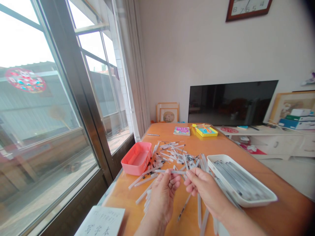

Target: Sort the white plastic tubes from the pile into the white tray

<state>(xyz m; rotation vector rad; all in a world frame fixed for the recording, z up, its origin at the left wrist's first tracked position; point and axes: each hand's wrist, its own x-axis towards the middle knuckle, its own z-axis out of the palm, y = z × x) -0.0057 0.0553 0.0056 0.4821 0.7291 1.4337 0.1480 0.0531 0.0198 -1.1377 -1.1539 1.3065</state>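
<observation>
A translucent pen barrel lies level between my two hands over the table. My left hand pinches it between thumb and fingers, and its left end sticks out past the thumb. At the barrel's right end, the fingers of my right hand are closed on it. Under and beyond both hands spread many loose pen parts, mostly clear barrels and small dark pieces. A dark-tipped ink refill rests on the table below my hands. To the right, a white tray holds several pens or refills.
A red plastic basket stands at the table's left edge. Near the left front lies a writing booklet. Toward the far end are a silver pen, a colourful booklet and a yellow box. A glass door borders the left side.
</observation>
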